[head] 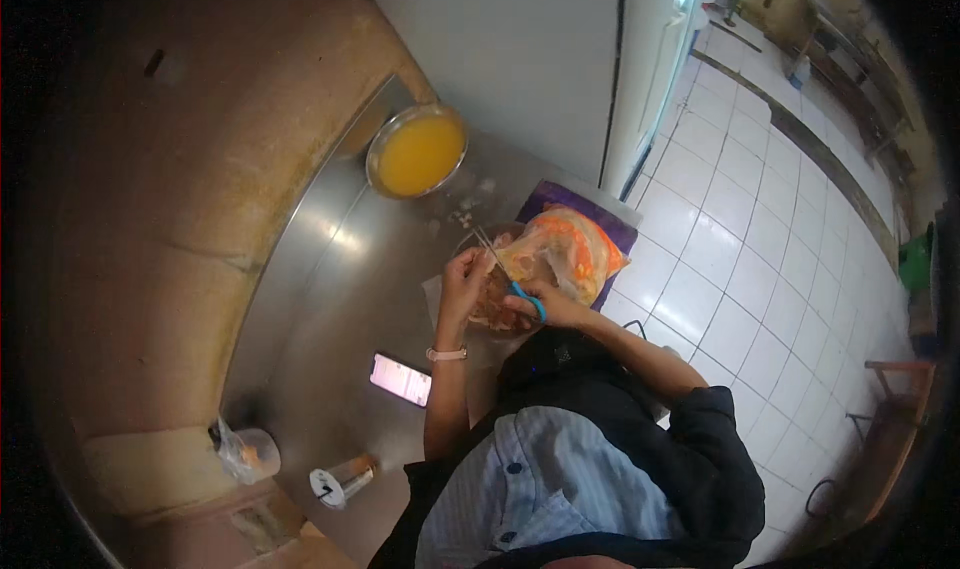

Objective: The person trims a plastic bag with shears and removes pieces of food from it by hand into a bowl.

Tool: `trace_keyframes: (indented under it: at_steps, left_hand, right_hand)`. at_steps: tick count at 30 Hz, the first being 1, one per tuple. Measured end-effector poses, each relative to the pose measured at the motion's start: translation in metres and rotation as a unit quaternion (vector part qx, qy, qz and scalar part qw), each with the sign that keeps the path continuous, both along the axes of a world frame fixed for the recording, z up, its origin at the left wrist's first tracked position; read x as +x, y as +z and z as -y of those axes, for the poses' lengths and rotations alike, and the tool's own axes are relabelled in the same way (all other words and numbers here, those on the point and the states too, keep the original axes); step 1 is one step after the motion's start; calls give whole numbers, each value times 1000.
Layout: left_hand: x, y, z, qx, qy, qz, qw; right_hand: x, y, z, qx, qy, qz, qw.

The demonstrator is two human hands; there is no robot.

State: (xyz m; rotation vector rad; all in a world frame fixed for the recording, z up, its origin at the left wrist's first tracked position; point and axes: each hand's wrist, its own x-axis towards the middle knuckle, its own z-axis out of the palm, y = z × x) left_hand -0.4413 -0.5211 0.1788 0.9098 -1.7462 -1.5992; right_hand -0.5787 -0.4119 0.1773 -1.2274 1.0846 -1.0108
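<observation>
My right hand (551,304) is closed around the blue handles of a pair of scissors (527,299), whose metal blades point up and left. My left hand (465,273) pinches a small pale piece, perhaps meat, beside the blades. Under both hands is a round bowl (455,252) holding reddish-brown pieces that look like raw meat. Against its right side rests an orange-and-clear plastic bag (581,246) with pale contents, lying on a purple board or mat (553,192). My fingers hide part of the bowl.
A metal bowl of yellow liquid (421,155) stands at the back of the steel table (330,306). Pale scraps (463,215) lie near the meat bowl. A lit phone (400,379), a clear cup with a white lid (328,488) and a plastic tub (259,455) are at left.
</observation>
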Motion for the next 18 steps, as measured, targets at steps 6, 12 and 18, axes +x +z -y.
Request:
trace_keyframes:
  at_steps: [6, 12, 18]
  left_hand:
    - [11, -1, -20, 125, -24, 49, 991]
    - [16, -17, -28, 69, 8, -10, 998]
    - [32, -17, -28, -105, 8, 78, 991]
  right_hand:
    - [7, -27, 14, 0, 6, 75, 997]
    - [-7, -7, 3, 100, 75, 53, 991]
    - [-4, -14, 6, 96, 69, -9, 993]
